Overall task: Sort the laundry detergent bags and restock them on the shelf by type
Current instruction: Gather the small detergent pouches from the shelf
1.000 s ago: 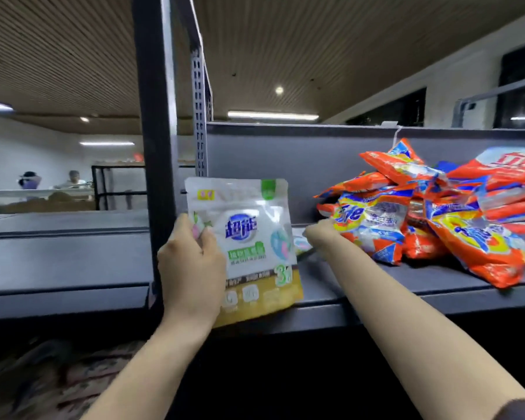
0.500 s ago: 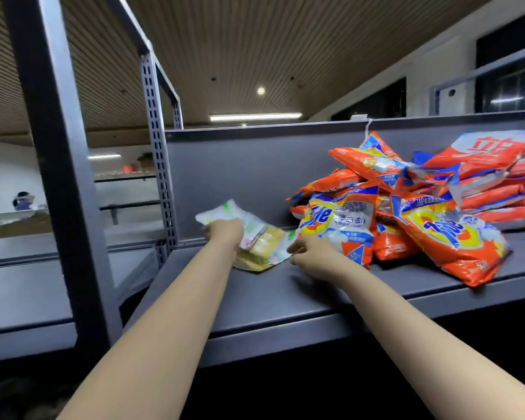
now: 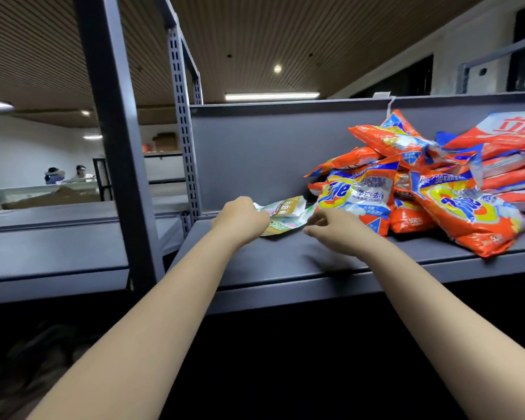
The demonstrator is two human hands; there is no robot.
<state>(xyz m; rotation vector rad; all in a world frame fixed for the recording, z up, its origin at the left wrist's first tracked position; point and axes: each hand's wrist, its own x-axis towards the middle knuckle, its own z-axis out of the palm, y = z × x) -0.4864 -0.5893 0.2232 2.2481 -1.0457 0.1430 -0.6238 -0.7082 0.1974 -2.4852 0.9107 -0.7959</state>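
Head view showed both bare arms reaching forward onto a grey metal shelf (image 3: 285,262). The left hand (image 3: 241,219) was curled in a fist over the near left edge of the white, green and gold detergent pouches (image 3: 285,215), its grip closed on them, though the fingers themselves were hidden behind the knuckles. The pouches lay flat and somewhat crumpled on the shelf board, close to the grey back panel (image 3: 255,153), between the two hands. The right hand (image 3: 334,228) hovered just beside the right edge of the pouches, fingers loosely bent and slightly apart with nothing in them; whether a fingertip touched the pouches could not be told. Directly right of that hand a heap of orange detergent bags (image 3: 422,189) with blue and yellow printing rested on the same shelf, some leaning on the back panel and one large bag (image 3: 467,213) sloping down toward the shelf's front edge. Behind them, at the far right, flatter red and white bags (image 3: 509,153) were stacked. A perforated grey upright (image 3: 184,140) stood at the shelf's left rear corner, and a thicker dark post (image 3: 115,140) stood nearer the camera. Far off at left two people (image 3: 65,174) sat at a long desk (image 3: 28,194).
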